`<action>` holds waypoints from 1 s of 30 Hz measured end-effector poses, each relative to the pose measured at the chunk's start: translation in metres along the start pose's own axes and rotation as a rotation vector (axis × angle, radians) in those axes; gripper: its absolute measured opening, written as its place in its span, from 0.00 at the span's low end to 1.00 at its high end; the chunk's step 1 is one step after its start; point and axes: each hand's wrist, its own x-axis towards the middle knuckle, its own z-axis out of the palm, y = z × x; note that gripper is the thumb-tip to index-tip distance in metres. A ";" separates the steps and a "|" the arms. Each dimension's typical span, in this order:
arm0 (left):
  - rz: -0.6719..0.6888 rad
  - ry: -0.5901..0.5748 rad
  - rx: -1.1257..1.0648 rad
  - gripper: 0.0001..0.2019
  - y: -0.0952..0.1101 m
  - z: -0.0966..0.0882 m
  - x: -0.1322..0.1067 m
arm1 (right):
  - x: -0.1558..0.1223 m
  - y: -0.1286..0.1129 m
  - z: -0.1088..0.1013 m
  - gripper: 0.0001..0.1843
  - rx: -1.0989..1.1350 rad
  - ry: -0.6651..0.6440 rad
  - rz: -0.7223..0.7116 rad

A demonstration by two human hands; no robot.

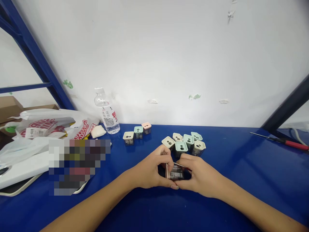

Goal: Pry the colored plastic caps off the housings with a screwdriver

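on my feed, going left to right, a white plastic bag (53,124) lies on the blue table (241,193), with a clear water bottle (107,112) standing beside it and three small square pots (137,132) just past that. my left hand (151,169) and right hand (200,175) meet at centre, the fingers (166,158) of both clenched on a tilted pink-edged pot (175,172), right in front of a cluster of six pots (183,143). a red-handled screwdriver (292,144) lies at the far right.

Head-worn camera, facing forward and down, close above the hands (200,175), blue table (241,180) below, white wall (154,54) beyond
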 end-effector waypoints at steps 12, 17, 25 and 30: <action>0.030 -0.051 0.047 0.19 0.001 -0.001 0.003 | 0.000 -0.002 -0.002 0.14 -0.014 -0.030 -0.006; 0.018 -0.059 0.069 0.22 -0.005 0.004 0.004 | 0.000 -0.004 -0.003 0.15 0.009 -0.060 0.005; -0.003 -0.005 0.106 0.27 -0.008 0.004 0.003 | -0.001 -0.002 -0.002 0.18 -0.003 -0.048 0.021; 0.016 -0.011 0.057 0.26 -0.004 -0.004 -0.001 | -0.001 -0.003 -0.005 0.15 -0.042 -0.039 0.052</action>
